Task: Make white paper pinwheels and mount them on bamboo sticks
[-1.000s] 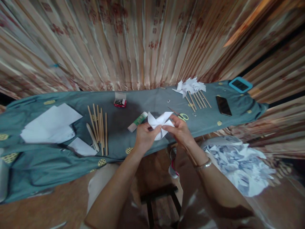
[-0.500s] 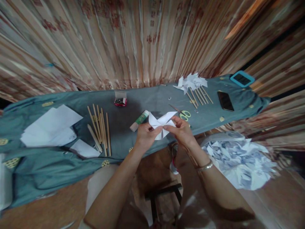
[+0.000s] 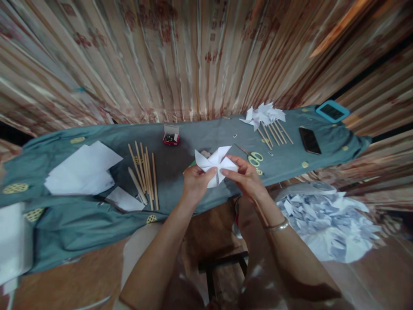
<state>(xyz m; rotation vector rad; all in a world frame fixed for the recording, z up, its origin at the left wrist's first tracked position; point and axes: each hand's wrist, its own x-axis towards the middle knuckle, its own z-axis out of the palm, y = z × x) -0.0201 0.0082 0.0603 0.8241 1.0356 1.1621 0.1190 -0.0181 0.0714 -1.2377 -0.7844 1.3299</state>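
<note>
A white folded paper pinwheel (image 3: 217, 165) is held over the front part of the cloth-covered table. My left hand (image 3: 196, 183) grips its left side, thumb pressed near the centre. On the right side, my right hand (image 3: 247, 177) pinches it, its thumb also by the centre. The fingers behind the paper are partly hidden. Green-handled scissors (image 3: 254, 158) lie just beyond my right hand. Behind the pinwheel and my left hand, a glue stick is mostly covered.
White paper sheets (image 3: 80, 172) and wooden sticks (image 3: 148, 176) lie left, a small red box (image 3: 171, 137) behind. Finished pinwheels (image 3: 265, 115), a black phone (image 3: 309, 140) and a blue-framed device (image 3: 332, 111) are right. A bag of paper pieces (image 3: 325, 219) stands lower right.
The pinwheel has been turned slightly and shifted left, now covering most of the glue stick. Both hands still hold it. The view has shifted, moving the table items rightward in the picture.
</note>
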